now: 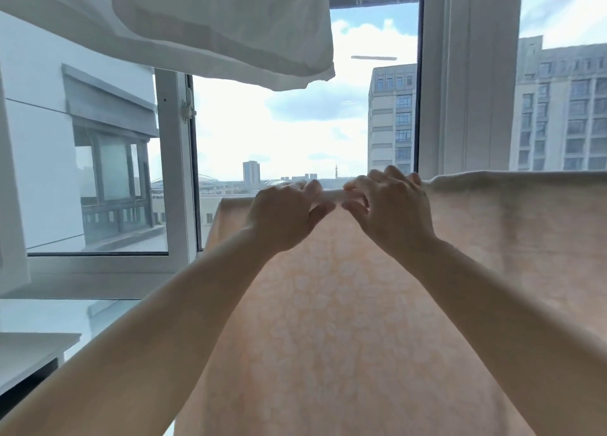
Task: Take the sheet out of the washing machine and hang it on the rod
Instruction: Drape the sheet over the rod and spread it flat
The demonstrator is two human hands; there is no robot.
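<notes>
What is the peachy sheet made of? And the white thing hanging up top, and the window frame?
The sheet looks like thin woven cloth, maybe cotton: daylight glows through it and shows a pale flower pattern. Both hands, left hand and right hand, pinch its top edge. The white fabric looks like soft, matte cloth with folds. The window frame seems smooth white plastic or painted metal.

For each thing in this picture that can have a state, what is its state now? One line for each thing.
Sheet: peach, patterned, draped and hanging down, top edge bunched between the hands.
Left hand: pinches the sheet's top edge.
Right hand: fingers curled over the same top edge, close to the left hand.
White cloth: hangs above, at the upper left.
Window sash: swung open.
Rod: hidden under the sheet, cannot tell.
</notes>
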